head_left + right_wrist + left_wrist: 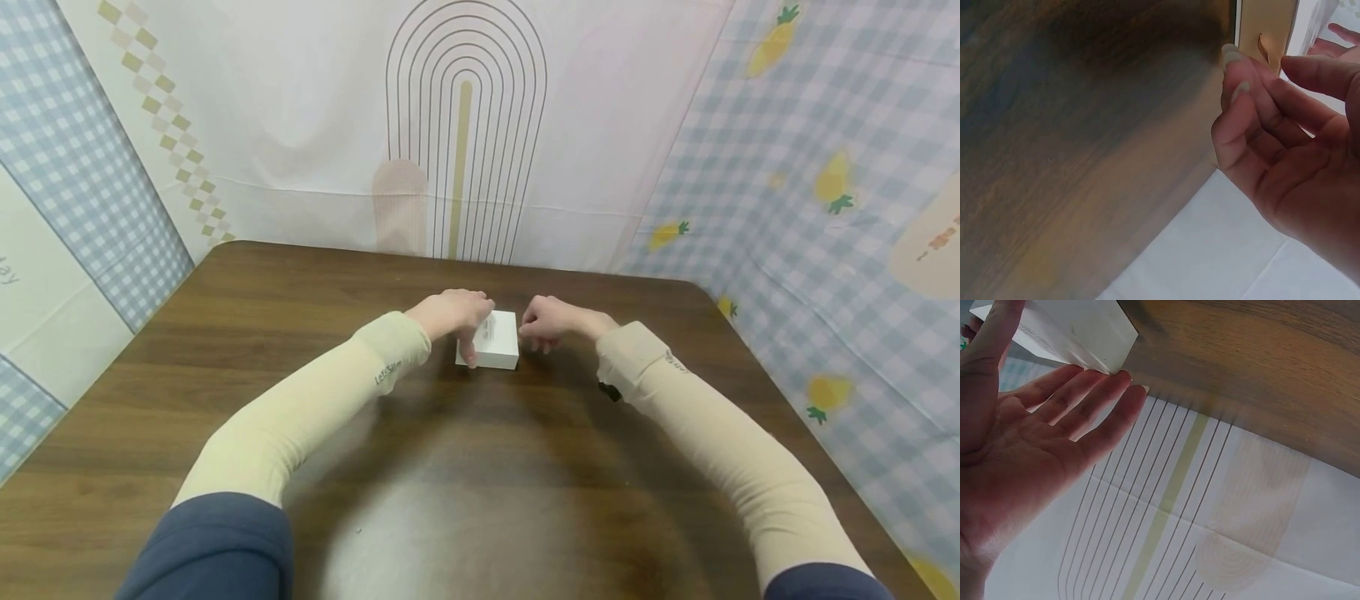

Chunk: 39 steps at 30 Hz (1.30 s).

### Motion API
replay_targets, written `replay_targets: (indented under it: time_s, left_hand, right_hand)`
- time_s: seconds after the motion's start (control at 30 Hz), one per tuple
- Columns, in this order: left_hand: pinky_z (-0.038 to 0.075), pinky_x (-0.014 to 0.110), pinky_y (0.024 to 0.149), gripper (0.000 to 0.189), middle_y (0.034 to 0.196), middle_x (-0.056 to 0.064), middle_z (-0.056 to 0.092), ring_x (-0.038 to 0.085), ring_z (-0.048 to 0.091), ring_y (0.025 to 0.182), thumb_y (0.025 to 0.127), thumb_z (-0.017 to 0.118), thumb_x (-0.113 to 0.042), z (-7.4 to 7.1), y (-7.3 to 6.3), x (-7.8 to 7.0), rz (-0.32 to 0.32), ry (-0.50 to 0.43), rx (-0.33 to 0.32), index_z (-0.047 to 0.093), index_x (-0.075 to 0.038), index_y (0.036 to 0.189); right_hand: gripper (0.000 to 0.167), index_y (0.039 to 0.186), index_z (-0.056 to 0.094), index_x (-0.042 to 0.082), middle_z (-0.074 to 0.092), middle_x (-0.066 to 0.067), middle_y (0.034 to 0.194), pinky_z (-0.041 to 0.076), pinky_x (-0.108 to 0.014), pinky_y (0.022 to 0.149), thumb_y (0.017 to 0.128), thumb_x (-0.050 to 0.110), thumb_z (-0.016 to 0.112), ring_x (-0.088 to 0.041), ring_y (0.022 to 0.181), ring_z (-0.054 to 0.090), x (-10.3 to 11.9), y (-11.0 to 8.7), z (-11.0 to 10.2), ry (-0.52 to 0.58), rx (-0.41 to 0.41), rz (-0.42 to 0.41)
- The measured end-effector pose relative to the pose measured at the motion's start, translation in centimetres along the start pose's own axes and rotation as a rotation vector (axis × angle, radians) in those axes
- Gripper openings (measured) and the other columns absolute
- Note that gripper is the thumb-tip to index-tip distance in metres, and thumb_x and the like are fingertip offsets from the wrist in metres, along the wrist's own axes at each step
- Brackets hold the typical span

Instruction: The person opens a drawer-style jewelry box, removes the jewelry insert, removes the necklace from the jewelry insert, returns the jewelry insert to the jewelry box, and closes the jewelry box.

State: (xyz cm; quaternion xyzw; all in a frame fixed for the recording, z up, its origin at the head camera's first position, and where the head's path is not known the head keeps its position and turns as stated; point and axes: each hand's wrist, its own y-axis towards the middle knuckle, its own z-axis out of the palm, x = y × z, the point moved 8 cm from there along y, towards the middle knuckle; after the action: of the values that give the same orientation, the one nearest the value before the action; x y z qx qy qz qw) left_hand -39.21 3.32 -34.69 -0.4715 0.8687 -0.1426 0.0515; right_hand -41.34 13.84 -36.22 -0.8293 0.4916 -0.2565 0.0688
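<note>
A small white box with grey print on its top lies on the dark wooden table. My left hand spans it from the left and grips it, thumb on the near side, other fingers toward the far side. In the left wrist view the fingertips touch the edge of the box. Beside the right end is my right hand, fingers bent and thumb apart from them. In the right wrist view, a gold end panel of the box carries a small ribbon tab, close to the thumb and index finger.
The brown table reaches back to a white cloth printed with arches. Blue checked cloth with pineapples hangs on the right, more checked cloth on the left. A small dark object shows under the right cuff.
</note>
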Motion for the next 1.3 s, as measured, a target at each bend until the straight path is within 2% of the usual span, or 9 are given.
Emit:
replay_targets:
  time_s: [0.33,0.6,0.87,1.3]
  left_hand:
    - [0.049,0.036,0.098,0.086,0.126,0.007,0.054,0.021,0.054,0.113,0.063,0.089,-0.039,0.1,0.2,0.0,-0.003,0.018,0.001,0.046,-0.009,0.132]
    - [0.049,0.037,0.098,0.084,0.125,0.007,0.056,0.022,0.055,0.114,0.062,0.09,-0.038,-0.2,-0.3,-0.2,0.007,0.012,-0.004,0.048,-0.008,0.129]
    - [0.05,0.035,0.095,0.081,0.12,0.006,0.057,0.021,0.055,0.109,0.061,0.09,-0.037,-0.2,0.0,-0.1,-0.004,0.008,-0.012,0.05,-0.01,0.126]
    - [0.051,0.036,0.095,0.082,0.121,0.007,0.057,0.022,0.056,0.11,0.061,0.09,-0.038,-0.4,0.0,-0.3,0.01,0.038,-0.01,0.05,-0.009,0.126]
  right_hand:
    - [0.022,0.083,0.062,-0.002,0.066,-0.007,0.066,0.047,-0.021,0.044,0.093,0.009,0.046,-0.01,0.048,0.056,0.0,0.4,1.2,0.031,0.056,0.027]
    - [0.023,0.083,0.063,-0.002,0.059,-0.001,0.061,0.043,-0.023,0.042,0.092,0.01,0.047,-0.01,0.045,0.052,-0.3,0.7,1.8,0.038,0.066,0.052]
    - [0.023,0.08,0.06,0.001,0.055,-0.001,0.059,0.044,-0.027,0.045,0.093,0.012,0.044,-0.011,0.046,0.048,-0.2,0.7,1.9,0.048,0.063,0.04]
    - [0.023,0.076,0.057,0.004,0.052,0.0,0.057,0.04,-0.022,0.042,0.093,0.012,0.043,-0.01,0.046,0.047,-0.4,0.7,1.8,0.05,0.061,0.034]
